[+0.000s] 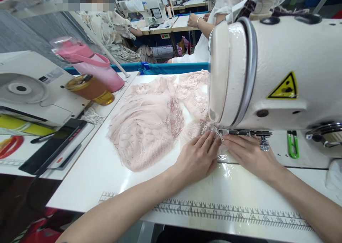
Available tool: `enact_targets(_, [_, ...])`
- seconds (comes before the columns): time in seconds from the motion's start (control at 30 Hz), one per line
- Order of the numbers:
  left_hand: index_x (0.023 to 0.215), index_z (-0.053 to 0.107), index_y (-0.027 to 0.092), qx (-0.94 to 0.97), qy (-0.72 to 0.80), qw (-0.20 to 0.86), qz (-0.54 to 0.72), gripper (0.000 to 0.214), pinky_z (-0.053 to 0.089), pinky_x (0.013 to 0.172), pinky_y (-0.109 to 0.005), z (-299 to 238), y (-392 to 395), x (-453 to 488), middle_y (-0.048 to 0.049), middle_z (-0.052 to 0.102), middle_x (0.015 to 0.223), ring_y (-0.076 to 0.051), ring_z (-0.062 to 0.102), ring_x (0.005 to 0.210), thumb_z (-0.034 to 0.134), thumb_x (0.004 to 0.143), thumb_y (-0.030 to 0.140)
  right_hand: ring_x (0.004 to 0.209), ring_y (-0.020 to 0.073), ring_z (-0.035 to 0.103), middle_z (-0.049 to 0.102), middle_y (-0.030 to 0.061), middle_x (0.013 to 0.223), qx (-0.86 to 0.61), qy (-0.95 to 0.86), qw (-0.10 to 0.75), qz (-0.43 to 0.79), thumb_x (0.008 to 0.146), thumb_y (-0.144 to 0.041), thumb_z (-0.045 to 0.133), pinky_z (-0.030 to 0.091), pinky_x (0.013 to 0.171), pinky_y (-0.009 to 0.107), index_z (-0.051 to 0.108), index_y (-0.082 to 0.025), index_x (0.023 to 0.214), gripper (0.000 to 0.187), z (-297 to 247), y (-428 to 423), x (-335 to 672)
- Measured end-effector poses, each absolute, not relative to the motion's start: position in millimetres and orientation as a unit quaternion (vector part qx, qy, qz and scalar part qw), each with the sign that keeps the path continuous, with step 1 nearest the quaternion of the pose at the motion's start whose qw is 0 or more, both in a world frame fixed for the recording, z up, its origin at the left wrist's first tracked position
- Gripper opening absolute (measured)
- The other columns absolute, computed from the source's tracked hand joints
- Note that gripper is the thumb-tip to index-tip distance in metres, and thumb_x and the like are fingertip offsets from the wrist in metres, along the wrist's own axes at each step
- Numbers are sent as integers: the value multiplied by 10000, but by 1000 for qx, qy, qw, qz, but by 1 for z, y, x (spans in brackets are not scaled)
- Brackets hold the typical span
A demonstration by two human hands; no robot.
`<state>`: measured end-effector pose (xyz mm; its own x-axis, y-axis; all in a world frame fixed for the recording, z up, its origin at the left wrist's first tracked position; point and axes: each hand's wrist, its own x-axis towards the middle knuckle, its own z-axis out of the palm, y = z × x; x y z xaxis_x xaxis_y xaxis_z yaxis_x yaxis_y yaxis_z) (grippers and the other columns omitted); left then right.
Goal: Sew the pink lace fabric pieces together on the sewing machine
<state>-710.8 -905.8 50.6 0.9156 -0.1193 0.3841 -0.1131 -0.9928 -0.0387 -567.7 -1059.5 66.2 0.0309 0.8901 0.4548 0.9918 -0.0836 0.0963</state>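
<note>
Pale pink lace fabric (149, 129) lies in loose folds across the sewing table, its edge running under the head of a white sewing machine (278, 65). My left hand (199, 155) presses that edge, fingers together, just left of the needle area. On the other side, my right hand (251, 155) has its fingers closed at the same edge, thumb hidden. Metal machine parts cover some of its fingers. The machine head hides the needle and presser foot.
A green thread snipper (293, 145) lies on the machine bed at right. Printed ruler marks (213, 211) follow the table's front edge. At left stand a pink bottle (91, 65), an amber cup (91, 89) and another machine (32, 89). Two people sit beyond.
</note>
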Motion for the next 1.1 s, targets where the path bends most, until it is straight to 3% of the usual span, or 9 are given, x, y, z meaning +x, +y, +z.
enact_targets(0.33, [1300, 534, 68, -981, 51, 9, -184, 436, 511, 933, -395, 52, -910, -708, -160, 571, 1311, -296, 510, 1258, 379, 942, 264, 694, 162, 600, 726, 22, 945, -711, -642, 117, -262, 895, -138, 386, 448, 652, 323, 668, -230, 969, 306, 61, -1061, -561])
enact_targets(0.57, [1283, 544, 73, -974, 96, 26, -206, 389, 467, 1014, -373, 49, -906, -707, -121, 549, 1345, -245, 516, 1257, 389, 964, 233, 656, 150, 575, 726, 6, 842, -700, -644, 86, -297, 858, -86, 460, 380, 620, 310, 667, -210, 858, 241, 70, -1058, -560])
enact_targets(0.83, [1204, 586, 55, -967, 134, 30, -217, 350, 473, 1024, -353, 50, -891, -708, -120, 602, 1278, -217, 572, 1197, 353, 975, 178, 775, 150, 623, 723, 1, 1004, -684, -673, 68, -272, 828, -4, 463, 439, 631, 312, 644, -191, 961, 293, 69, -1058, -564])
enact_targets(1.1, [1190, 585, 69, -974, 118, -4, -191, 345, 448, 1058, -366, 53, -884, -707, -114, 608, 1276, -215, 560, 1213, 359, 950, 171, 998, 174, 605, 677, 58, 1147, -678, -702, 93, -196, 834, 0, 477, 472, 797, 318, 609, -164, 1103, 341, 55, -1062, -561])
